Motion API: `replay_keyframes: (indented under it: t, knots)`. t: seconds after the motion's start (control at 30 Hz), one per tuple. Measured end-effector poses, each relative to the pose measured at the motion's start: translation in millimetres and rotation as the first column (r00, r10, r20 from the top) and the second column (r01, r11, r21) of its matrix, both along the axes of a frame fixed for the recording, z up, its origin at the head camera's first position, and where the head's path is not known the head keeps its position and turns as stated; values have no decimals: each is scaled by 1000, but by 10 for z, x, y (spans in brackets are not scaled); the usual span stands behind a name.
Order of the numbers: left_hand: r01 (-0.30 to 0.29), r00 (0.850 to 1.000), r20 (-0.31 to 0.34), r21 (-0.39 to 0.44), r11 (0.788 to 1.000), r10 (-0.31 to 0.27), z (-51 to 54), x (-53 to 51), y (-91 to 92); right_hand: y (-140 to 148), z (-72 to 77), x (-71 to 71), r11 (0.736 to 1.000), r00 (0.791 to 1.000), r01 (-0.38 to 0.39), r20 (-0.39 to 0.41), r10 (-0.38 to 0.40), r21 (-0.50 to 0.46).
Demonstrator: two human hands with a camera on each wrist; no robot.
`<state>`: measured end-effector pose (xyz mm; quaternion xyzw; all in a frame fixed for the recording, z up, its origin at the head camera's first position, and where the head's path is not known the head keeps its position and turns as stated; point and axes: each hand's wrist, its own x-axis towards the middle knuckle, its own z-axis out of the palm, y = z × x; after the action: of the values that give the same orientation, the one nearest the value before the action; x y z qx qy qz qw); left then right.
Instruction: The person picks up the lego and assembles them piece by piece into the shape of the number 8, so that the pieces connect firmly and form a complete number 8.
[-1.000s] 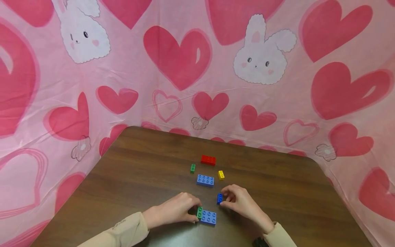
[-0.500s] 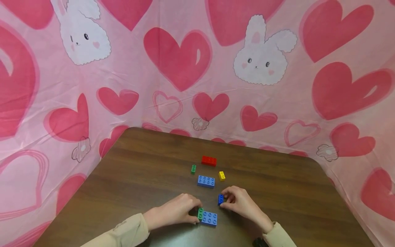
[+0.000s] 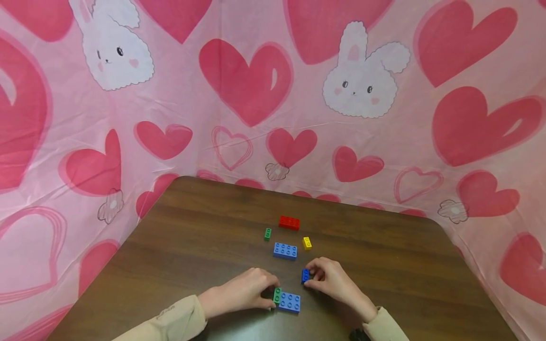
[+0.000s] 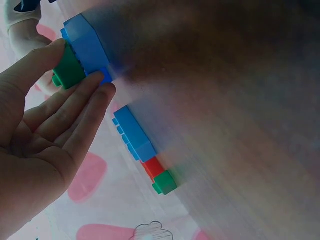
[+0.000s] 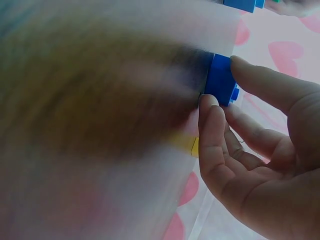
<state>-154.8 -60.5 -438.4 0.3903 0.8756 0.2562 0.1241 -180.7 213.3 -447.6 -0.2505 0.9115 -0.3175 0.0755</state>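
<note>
Your left hand (image 3: 244, 291) pinched a green brick (image 3: 277, 296) atop a light-blue brick (image 3: 290, 302), your right hand (image 3: 333, 280) a dark-blue brick (image 3: 304, 276), a gap lay between, far edge of the worktop (image 3: 204, 227) well beyond

On my remote feed I record a dark brown wood-grain table (image 3: 192, 232) with rounded far corners, bounded behind and at both sides by a creased pink fabric backdrop (image 3: 304, 106) printed with red hearts (image 3: 249, 80), white rabbit heads (image 3: 360, 97) and outlined flowers (image 3: 277, 171), and a pale sheen (image 3: 243, 327) near its front.
</note>
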Motion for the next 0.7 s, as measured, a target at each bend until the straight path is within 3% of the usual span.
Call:
replay_keyframes:
  t: [0.7]
  knots:
    - [3, 1000, -9, 5, 1000, -3, -11, 0, 3, 1, 44, 90, 1000, 1000, -13, -20, 12, -20]
